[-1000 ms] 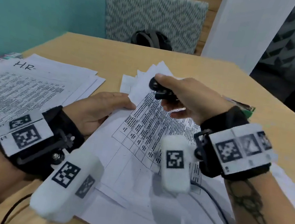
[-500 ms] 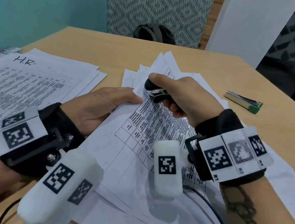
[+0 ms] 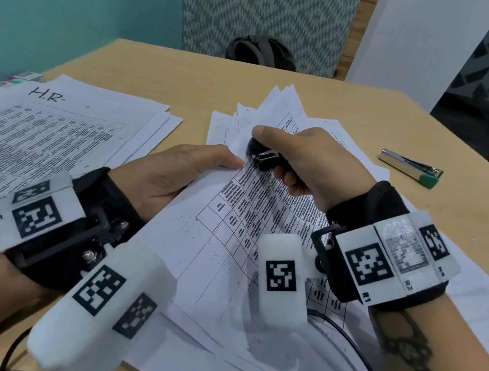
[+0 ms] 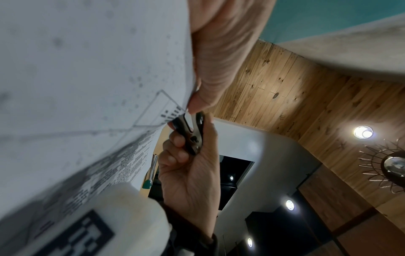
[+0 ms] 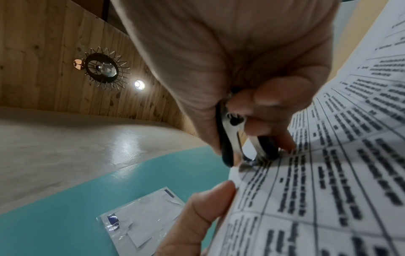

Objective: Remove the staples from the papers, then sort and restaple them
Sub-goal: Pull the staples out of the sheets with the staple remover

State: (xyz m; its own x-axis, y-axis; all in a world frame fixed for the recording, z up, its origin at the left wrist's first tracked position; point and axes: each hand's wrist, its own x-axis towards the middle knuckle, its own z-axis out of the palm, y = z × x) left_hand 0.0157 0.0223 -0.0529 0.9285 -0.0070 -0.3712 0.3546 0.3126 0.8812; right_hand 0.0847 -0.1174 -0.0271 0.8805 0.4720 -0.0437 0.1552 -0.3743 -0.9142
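A printed table sheet (image 3: 251, 215) tops a loose pile of papers at the table's middle. My left hand (image 3: 180, 171) pinches its upper left corner, thumb on top (image 5: 203, 207). My right hand (image 3: 314, 164) grips a black and metal staple remover (image 3: 262, 156), its claws set at that same corner of the sheet (image 5: 252, 161). In the left wrist view the staple remover (image 4: 190, 131) sits just below my thumb tip (image 4: 203, 102), jaws parted. No staple can be made out.
A second stack of printed sheets marked "H.R" (image 3: 52, 127) lies at the left. A silver stapler with a green end (image 3: 411, 169) rests at the right on the wooden table (image 3: 189, 79). A chair (image 3: 266, 10) with a dark bag stands beyond the far edge.
My right hand has brought the staple remover down and left onto the corner of the sheet. The left hand keeps its pinch on that corner.
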